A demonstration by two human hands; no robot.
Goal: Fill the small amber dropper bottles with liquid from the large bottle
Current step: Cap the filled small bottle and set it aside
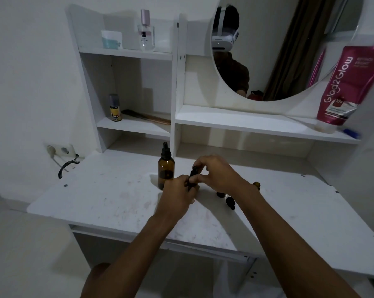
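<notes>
Just right of the large bottle [166, 171], both hands work one small amber dropper bottle [193, 172]: left hand [177, 195] curled round its body, right hand [218, 173] pinching the cap. Looks like uncapping. Next comes a steady twist and lift. Other small bottles [256, 185] wait farther right.

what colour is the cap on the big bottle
Black: the cap tops the amber big bottle, head view.
</notes>
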